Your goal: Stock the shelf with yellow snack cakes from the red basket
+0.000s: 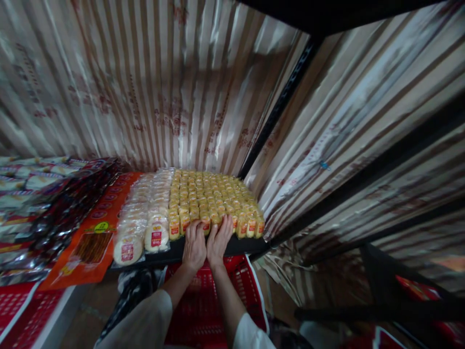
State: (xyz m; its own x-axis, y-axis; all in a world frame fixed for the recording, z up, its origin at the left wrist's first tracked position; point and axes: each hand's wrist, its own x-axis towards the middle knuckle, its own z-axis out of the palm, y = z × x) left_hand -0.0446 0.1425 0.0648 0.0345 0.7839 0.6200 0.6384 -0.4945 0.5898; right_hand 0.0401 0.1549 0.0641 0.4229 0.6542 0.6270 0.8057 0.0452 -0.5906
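Note:
Small yellow cakes in clear wrappers, with red-and-white labels, stand in tight rows on a black shelf. Both my hands are at the front row, side by side with the thumbs close together. My left hand rests its slightly bent fingers against the front packs. Touching the packs just right of it is my right hand, its fingers stretched forward. Neither hand is wrapped round a pack. The fingers cover parts of several front packs. Left of the cakes are two rows of round white wrapped pastries.
An orange snack bag and dark glossy packets lie farther left. Below the shelf is a red basket. Striped plastic sheeting hangs behind, with a black post at the shelf's right corner.

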